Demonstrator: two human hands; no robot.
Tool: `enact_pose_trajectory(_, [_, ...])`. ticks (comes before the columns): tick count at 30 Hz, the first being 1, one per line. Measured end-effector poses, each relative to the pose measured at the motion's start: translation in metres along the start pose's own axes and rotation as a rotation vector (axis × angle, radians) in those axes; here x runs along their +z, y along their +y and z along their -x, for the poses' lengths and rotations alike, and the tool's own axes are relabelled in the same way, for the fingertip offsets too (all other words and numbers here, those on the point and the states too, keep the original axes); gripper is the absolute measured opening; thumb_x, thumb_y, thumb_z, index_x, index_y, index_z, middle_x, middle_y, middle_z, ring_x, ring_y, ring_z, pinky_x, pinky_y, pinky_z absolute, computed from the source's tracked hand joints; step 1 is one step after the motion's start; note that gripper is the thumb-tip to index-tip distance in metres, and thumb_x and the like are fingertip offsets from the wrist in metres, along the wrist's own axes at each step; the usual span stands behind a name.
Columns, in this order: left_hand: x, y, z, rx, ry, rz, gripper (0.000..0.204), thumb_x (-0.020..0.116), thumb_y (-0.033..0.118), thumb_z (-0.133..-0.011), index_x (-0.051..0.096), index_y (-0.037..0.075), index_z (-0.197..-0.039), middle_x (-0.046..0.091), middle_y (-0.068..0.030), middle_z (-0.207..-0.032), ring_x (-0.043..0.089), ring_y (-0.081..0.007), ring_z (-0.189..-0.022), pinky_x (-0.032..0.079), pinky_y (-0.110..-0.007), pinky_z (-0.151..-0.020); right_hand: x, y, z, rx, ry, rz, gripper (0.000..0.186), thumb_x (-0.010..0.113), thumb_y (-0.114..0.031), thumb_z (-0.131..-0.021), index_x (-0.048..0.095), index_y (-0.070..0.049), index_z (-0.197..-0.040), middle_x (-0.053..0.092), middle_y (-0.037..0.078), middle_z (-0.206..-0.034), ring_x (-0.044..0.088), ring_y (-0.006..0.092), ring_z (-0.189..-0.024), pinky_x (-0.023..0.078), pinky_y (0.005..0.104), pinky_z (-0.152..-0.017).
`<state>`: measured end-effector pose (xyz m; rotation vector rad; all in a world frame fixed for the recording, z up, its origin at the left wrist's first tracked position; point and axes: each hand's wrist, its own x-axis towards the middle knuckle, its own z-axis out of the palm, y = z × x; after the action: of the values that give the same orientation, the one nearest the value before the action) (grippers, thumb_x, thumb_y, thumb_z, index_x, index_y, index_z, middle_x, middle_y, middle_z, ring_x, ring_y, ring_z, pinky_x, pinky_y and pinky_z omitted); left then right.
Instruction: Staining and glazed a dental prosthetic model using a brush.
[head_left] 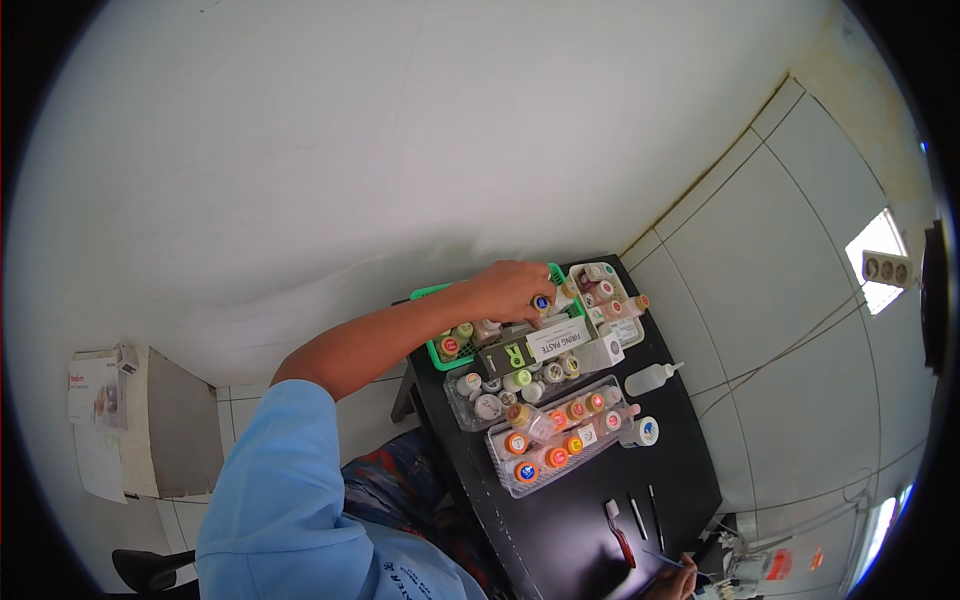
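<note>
My left hand [512, 290] reaches into the green basket [432, 350] at the back of the desk, fingers curled round a blue-capped jar [542, 303]. A labelled long box [555, 340] lies across the basket among several small bottles. Low at the right, my right hand [676, 580], partly cut off by shadow and clutter, grips a thin brush-like tool [660, 560]. Near it on the black desktop lie a red-handled brush [626, 550] and two slim tools [637, 515].
A white bottle tray [630, 335], a clear tray of small jars [455, 405], another of orange-capped bottles [510, 480], a squeeze bottle [645, 378] and a white jar [645, 431] crowd the black desk [690, 470]. Wall and tiles border it; a socket strip [885, 268] hangs right.
</note>
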<state>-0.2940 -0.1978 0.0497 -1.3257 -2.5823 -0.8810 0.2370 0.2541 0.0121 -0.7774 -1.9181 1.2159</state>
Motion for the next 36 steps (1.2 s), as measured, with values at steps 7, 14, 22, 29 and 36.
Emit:
enact_pose_trajectory(7, [0.002, -0.005, -0.002, -0.039, -0.022, -0.083, 0.040, 0.087, 0.034, -0.087, 0.079, 0.015, -0.122, 0.070, -0.0075, -0.114, 0.071, -0.0296, -0.111, 0.057, -0.046, -0.091, 0.003, -0.010, 0.001, -0.124, -0.054, 0.188, 0.025, 0.051, -0.010, -0.109, 0.069, 0.004, -0.099, 0.063, 0.010, -0.086, 0.055, 0.0236, -0.078, 0.050, 0.0409, -0.071])
enact_pose_trajectory(14, [-0.012, 0.009, -0.011, -0.080, 0.104, 0.014, 0.038, 0.081, 0.035, -0.093, 0.078, 0.014, -0.125, 0.070, -0.0096, -0.117, 0.070, -0.0296, -0.114, 0.058, -0.045, -0.096, -0.003, 0.011, -0.001, 0.065, -0.044, -0.119, 0.037, 0.056, -0.032, -0.117, 0.074, -0.002, -0.105, 0.060, 0.001, -0.078, 0.049, 0.0115, -0.067, 0.039, 0.0285, -0.060])
enact_pose_trajectory(22, [0.002, 0.000, -0.060, -0.038, -0.031, -0.217, 0.035, 0.079, 0.031, -0.098, 0.077, 0.012, -0.127, 0.067, -0.0125, -0.124, 0.062, -0.0339, -0.126, 0.054, -0.046, -0.103, -0.009, 0.018, -0.003, 0.198, -0.086, -0.229, 0.040, 0.053, -0.035, -0.118, 0.076, -0.002, -0.116, 0.063, 0.002, -0.079, 0.049, 0.0091, -0.066, 0.040, 0.0264, -0.058])
enact_pose_trajectory(29, [0.024, -0.010, -0.087, -0.163, -0.160, -0.344, 0.055, 0.090, 0.049, -0.084, 0.078, 0.015, -0.126, 0.066, -0.0160, -0.133, 0.058, -0.0384, -0.133, 0.054, -0.052, -0.106, 0.006, 0.016, -0.004, 0.029, -0.169, -0.426, 0.039, 0.062, -0.037, -0.115, 0.073, 0.001, -0.114, 0.061, 0.002, -0.071, 0.055, 0.0102, -0.063, 0.043, 0.0269, -0.062])
enact_pose_trajectory(36, [0.015, 0.004, -0.084, -0.178, -0.048, -0.065, 0.048, 0.091, 0.041, -0.085, 0.078, 0.012, -0.121, 0.071, -0.0147, -0.126, 0.070, -0.0341, -0.118, 0.057, -0.050, -0.103, 0.009, 0.011, 0.002, 0.014, -0.250, -0.444, 0.041, 0.060, -0.036, -0.116, 0.072, 0.004, -0.116, 0.061, 0.002, -0.072, 0.055, 0.0111, -0.063, 0.045, 0.0278, -0.064])
